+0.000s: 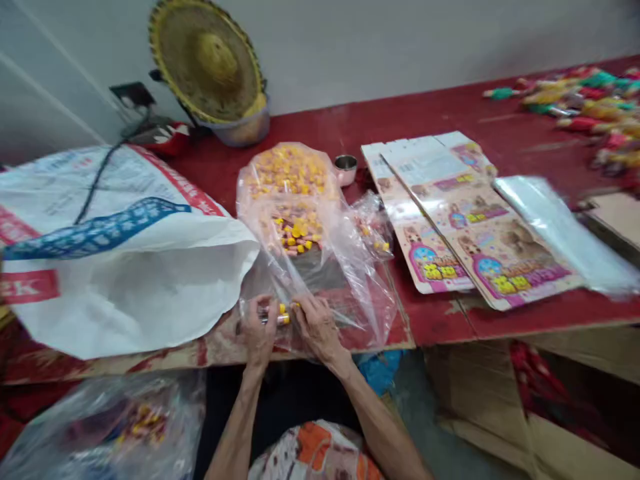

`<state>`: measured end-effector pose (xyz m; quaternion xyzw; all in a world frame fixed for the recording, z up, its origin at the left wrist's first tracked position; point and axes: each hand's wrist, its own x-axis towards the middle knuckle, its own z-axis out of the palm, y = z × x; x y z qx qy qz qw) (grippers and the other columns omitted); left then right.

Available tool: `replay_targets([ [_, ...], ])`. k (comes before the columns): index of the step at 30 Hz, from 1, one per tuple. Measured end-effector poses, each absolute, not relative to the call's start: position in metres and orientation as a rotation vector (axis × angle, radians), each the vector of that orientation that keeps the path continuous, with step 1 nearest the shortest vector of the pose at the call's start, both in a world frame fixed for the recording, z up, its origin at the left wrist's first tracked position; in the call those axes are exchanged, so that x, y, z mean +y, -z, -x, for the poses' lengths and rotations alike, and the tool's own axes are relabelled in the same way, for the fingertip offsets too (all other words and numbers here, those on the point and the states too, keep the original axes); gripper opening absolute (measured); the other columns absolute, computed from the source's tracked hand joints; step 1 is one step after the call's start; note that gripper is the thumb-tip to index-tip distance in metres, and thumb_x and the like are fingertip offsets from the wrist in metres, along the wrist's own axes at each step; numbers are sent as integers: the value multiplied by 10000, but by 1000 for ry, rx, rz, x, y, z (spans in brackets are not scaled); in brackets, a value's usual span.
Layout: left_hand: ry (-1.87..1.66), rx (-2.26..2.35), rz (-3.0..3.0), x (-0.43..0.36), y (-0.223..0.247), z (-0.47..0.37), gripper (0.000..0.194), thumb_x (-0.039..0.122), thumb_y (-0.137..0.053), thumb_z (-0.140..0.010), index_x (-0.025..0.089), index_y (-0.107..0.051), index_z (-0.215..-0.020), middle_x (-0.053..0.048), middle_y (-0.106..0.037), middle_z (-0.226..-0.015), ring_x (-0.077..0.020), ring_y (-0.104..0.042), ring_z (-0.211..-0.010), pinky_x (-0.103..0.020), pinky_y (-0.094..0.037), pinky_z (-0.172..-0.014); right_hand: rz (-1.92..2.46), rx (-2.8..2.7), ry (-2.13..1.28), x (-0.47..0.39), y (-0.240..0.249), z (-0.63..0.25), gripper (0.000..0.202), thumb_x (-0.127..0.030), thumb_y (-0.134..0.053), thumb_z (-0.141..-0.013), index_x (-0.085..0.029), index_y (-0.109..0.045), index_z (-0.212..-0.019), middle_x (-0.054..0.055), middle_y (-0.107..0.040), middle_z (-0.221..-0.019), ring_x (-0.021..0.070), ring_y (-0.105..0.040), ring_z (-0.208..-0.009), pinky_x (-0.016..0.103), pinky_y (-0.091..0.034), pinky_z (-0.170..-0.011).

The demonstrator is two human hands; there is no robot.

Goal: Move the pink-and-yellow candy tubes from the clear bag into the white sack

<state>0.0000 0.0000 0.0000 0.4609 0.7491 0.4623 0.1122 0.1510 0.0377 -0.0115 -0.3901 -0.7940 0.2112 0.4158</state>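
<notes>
A clear plastic bag (360, 293) lies on the red table, its far part filled with small yellow-capped pieces (290, 173). More such pieces sit loose at the bag's opening. At the table's front edge my left hand (260, 330) is closed around small yellow-capped tubes (283, 315), whose yellow ends stick out to the right. Just right of them my right hand (317, 327) rests on the bag's near part, fingers bent, with a bit of yellow at its fingertips.
A white woven sack (165, 293) lies on the left. Printed cards (480, 233) and clear plastic sleeves (565, 233) are on the right. A pink cup (345, 175) stands behind. Below are a bag (115, 427) and a cardboard box (475, 387).
</notes>
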Motion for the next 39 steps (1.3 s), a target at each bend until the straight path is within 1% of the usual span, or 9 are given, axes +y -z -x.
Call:
replay_targets([
  [4,-1375,2216,-1475,-9,-5,-8,343,520,-552,-995,207,-681,-1047,-65,-727,-960,-201,-697,-818,-328,-587,-753,896,-1913,-587,35,5,-154,279,-274,-415,-1155,-200,-681,-1192,64,-766,-1065,205,-715,-987,322,-508,-892],
  [7,-1354,2202,-1799,-12,-4,-19,237,364,-502,-1046,220,-689,-1060,-74,-732,-976,-202,-710,-874,-309,-578,-781,916,-1871,-600,32,7,-156,285,-315,-433,-1150,-213,-695,-1197,74,-764,-1094,218,-713,-1006,327,-526,-889],
  [12,-1049,2119,-1969,0,-16,-25,245,135,-451,-976,226,-677,-1003,-55,-705,-952,-187,-688,-809,-284,-560,-722,966,-1928,-684,37,9,-160,344,-382,-412,-1136,-249,-727,-1168,72,-761,-1091,240,-711,-971,363,-542,-874],
  [16,-1289,2084,-1673,1,-24,-17,211,213,-527,-981,230,-675,-1130,-48,-721,-1013,-172,-695,-835,-282,-582,-773,1057,-1797,-757,41,3,-157,356,-444,-446,-1117,-223,-711,-1202,93,-744,-1117,251,-697,-1016,379,-547,-909],
  [21,-1356,1951,-1373,-6,-24,2,169,348,-557,-915,227,-675,-921,-42,-720,-896,-188,-694,-770,-305,-589,-717,1077,-1886,-857,40,1,-146,344,-438,-441,-1097,-232,-715,-1113,83,-735,-1057,253,-683,-990,394,-536,-923],
  [26,-1441,1990,-975,-13,-39,24,339,540,-621,-895,217,-674,-985,-23,-715,-876,-180,-680,-718,-269,-566,-623,1031,-1859,-946,39,-12,-138,257,-355,-471,-1085,-227,-688,-1138,67,-718,-1066,231,-679,-1002,358,-538,-943],
  [28,-1443,2036,-1067,-15,-41,24,325,529,-626,-913,220,-680,-1000,-20,-716,-867,-176,-681,-725,-268,-570,-657,1031,-1828,-936,39,-15,-133,255,-350,-463,-1094,-229,-678,-1159,65,-708,-1086,225,-676,-1012,351,-540,-949],
  [34,-1414,2084,-1680,-16,-25,7,216,300,-490,-1025,226,-659,-913,-23,-691,-841,-155,-650,-672,-268,-551,-658,1006,-1836,-864,38,2,-123,308,-396,-417,-1128,-245,-680,-1183,72,-707,-1110,221,-687,-1015,347,-569,-928],
  [39,-1516,2150,-1751,-15,-22,0,198,264,-481,-1063,228,-672,-1024,-39,-715,-923,-169,-711,-818,-267,-571,-728,962,-1844,-828,40,15,-124,331,-446,-421,-1144,-254,-685,-1204,57,-732,-1106,211,-705,-1009,329,-579,-919],
])
